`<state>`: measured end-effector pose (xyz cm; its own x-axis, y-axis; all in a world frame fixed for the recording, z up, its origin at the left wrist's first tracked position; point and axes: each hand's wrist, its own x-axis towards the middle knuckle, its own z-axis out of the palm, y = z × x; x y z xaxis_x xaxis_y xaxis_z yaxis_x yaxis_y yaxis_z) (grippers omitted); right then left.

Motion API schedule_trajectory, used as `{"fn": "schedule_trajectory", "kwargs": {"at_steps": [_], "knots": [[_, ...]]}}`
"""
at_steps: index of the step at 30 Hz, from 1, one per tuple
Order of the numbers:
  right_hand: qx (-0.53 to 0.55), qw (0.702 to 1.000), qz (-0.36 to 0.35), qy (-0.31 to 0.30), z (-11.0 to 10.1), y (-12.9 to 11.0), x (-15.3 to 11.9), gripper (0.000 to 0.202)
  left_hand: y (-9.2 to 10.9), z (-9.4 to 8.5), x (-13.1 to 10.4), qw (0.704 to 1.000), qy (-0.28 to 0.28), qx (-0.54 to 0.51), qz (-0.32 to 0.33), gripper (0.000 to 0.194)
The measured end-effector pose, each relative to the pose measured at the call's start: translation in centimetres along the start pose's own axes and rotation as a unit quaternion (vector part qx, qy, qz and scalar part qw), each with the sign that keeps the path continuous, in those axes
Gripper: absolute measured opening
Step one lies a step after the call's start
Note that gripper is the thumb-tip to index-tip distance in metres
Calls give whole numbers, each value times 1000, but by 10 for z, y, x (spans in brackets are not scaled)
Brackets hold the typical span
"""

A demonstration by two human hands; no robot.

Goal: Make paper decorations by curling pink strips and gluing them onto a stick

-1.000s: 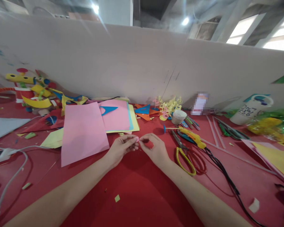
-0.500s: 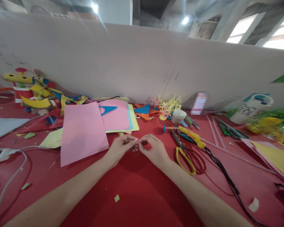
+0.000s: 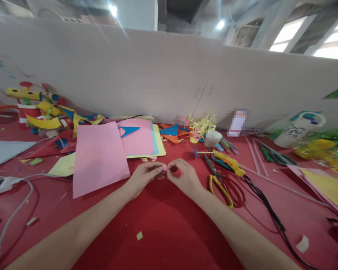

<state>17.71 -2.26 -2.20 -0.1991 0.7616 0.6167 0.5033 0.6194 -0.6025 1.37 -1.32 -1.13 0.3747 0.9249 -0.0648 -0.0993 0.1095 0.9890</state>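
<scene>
A small pink piece (image 3: 164, 167), perhaps rolled or folded paper, sits between my fingertips above the red table (image 3: 163, 240). My left hand (image 3: 143, 176) pinches it between thumb and forefinger. On its other side, my right hand (image 3: 185, 177) also has thumb and forefinger together at the piece. The exact shape of the piece is too small to make out. Left of my hands lies a large pink sheet (image 3: 101, 161). Scissors (image 3: 221, 191) with one yellow and one red handle lie close to the right hand.
A yellow glue gun (image 3: 231, 163) with a black cord lies behind the scissors. Farther back stand a white cup (image 3: 213, 138) and yellow paper figures (image 3: 204, 125). Stacked coloured sheets (image 3: 141, 138) lie behind my left hand. A white cable (image 3: 30, 191) crosses the left side.
The pink piece shows more fully between my fingertips now. My fingers have shifted slightly around it, while both arms stay nearly where they were.
</scene>
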Motion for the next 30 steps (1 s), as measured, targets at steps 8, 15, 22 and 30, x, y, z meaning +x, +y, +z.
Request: {"fn": "schedule_trajectory", "kwargs": {"at_steps": [8,15,22,30], "knots": [[-14,1000,-4,0,-1,-1,-1,11,0,0,-1,1000,-9,25,9,22],[-3,1000,-12,8,0,-2,-2,9,0,4,-1,998,-5,41,37,26],[13,999,13,26,-3,3,0,9,4,3,1,996,23,73,36,29],[14,1000,-7,7,-2,3,0,9,0,1,2,993,-20,101,55,31]]}}
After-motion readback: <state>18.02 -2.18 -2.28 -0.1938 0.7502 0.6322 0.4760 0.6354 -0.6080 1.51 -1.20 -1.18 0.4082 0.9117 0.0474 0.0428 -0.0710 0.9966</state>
